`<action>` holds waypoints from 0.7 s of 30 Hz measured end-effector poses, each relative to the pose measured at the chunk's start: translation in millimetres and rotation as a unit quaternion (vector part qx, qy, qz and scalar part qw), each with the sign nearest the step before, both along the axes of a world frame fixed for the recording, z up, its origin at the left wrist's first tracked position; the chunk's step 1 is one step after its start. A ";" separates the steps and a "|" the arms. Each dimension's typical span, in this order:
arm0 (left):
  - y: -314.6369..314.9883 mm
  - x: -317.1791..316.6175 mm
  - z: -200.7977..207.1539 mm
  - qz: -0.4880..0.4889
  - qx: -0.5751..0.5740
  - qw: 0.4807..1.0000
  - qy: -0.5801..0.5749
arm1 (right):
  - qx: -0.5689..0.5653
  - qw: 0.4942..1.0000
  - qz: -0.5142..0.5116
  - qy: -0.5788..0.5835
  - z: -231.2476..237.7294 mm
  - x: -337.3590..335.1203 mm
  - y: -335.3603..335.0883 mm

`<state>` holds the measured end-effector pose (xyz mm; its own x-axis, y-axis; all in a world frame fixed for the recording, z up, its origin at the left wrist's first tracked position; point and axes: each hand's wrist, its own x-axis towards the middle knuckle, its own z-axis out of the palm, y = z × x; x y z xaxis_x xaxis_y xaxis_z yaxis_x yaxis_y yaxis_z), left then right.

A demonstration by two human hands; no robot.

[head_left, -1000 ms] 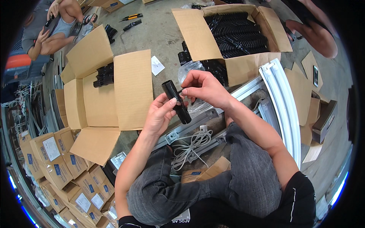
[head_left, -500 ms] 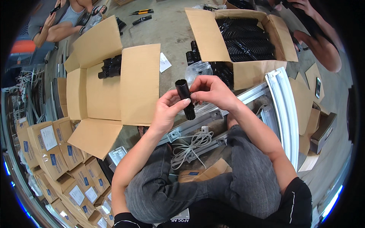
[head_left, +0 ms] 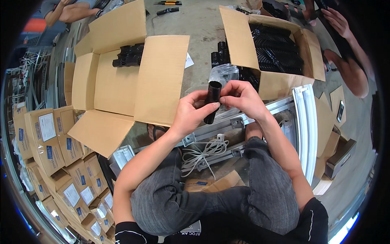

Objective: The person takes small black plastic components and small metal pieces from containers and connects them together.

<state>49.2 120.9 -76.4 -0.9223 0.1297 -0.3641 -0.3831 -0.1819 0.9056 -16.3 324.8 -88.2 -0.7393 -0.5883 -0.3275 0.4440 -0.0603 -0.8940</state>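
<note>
A short black tube [head_left: 213, 97] stands nearly upright over my lap, its open round end upward. My left hand [head_left: 191, 112] is closed round it, thumb across the near side and fingers behind. My right hand [head_left: 246, 101] pinches at the tube's right side with thumb and forefinger; whatever sits between those fingertips is too small and hidden to make out. Similar black parts [head_left: 129, 55] lie in the open carton [head_left: 115, 87] at the left. Many more black tubes [head_left: 276, 49] fill the carton [head_left: 317, 55] at the back right.
Metal rails [head_left: 305, 134] and a coiled pale cable [head_left: 205, 154] lie around my legs. Clear plastic wrap [head_left: 223, 73] and loose black tubes [head_left: 219, 53] are beyond my hands. Small cartons [head_left: 44, 138] are stacked at the left. Other people sit at both far corners.
The view has shifted, so the cartons sit farther right in it. The tube is more upright and tips the other way. Both hands keep their hold around it.
</note>
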 end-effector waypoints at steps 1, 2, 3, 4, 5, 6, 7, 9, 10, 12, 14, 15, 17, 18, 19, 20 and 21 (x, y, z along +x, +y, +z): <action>-0.5 -0.1 1.0 0.002 0.000 1.000 0.000 | 0.000 1.000 0.002 0.000 1.2 -0.3 -0.3; -1.1 -0.2 2.2 -0.007 -0.004 1.000 -0.012 | 0.017 1.000 0.005 0.011 2.5 -0.5 -0.3; -1.6 -0.2 2.7 -0.017 -0.008 1.000 -0.024 | 0.034 0.999 0.009 0.023 3.0 -0.6 -0.4; -2.1 0.0 1.7 -0.016 -0.008 1.000 -0.024 | 0.035 0.999 0.009 0.023 2.4 -0.8 0.0; -3.1 0.7 0.1 -0.019 -0.010 1.000 -0.021 | 0.037 0.999 0.014 0.026 1.2 -1.2 0.2; -4.1 1.4 -1.5 -0.021 -0.012 1.000 -0.018 | 0.040 0.999 0.019 0.030 0.2 -1.2 -0.3; -4.9 2.1 -3.1 -0.020 -0.012 1.000 -0.019 | 0.039 0.999 0.021 0.030 -0.2 -0.9 -1.4; -1.1 0.6 -5.7 -0.011 -0.015 1.000 0.002 | 0.034 0.999 0.012 0.023 -0.3 -0.6 1.4; 0.3 -0.1 -5.2 -0.013 -0.014 1.000 0.002 | 0.034 0.999 0.011 0.022 -1.0 -0.4 2.6; 0.5 -0.4 -4.2 -0.010 -0.010 1.000 0.000 | 0.035 0.999 0.003 0.009 -3.1 0.0 1.7; 0.4 -0.1 -4.8 -0.010 -0.015 1.000 0.002 | 0.017 1.000 -0.005 -0.002 -4.3 1.1 0.9; 0.1 0.4 -5.3 -0.011 -0.020 1.000 0.004 | -0.003 1.000 -0.013 -0.013 -4.7 1.9 0.0; 0.9 1.5 -7.1 -0.008 -0.033 0.999 0.006 | 0.010 1.000 -0.014 0.003 4.0 2.6 -2.6; 1.3 2.3 -8.4 -0.007 -0.047 0.999 0.009 | 0.023 0.999 -0.016 0.020 7.6 3.4 -4.7; 0.8 3.4 -10.7 -0.007 -0.047 0.999 0.008 | 0.023 0.999 -0.016 0.020 8.6 4.8 -7.4; 1.1 4.0 -12.7 -0.016 -0.105 0.994 0.033 | 0.054 0.998 -0.007 0.039 9.5 6.4 -9.7; 1.1 4.5 -13.8 -0.024 -0.163 0.985 0.058 | 0.085 0.995 0.002 0.058 10.1 7.5 -11.8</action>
<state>53.7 122.0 -90.2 -0.9558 0.0685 -0.2860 -0.2745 0.1416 0.9511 -8.7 313.0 -78.1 -0.7760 -0.5341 -0.3355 0.3381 0.0968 -0.9361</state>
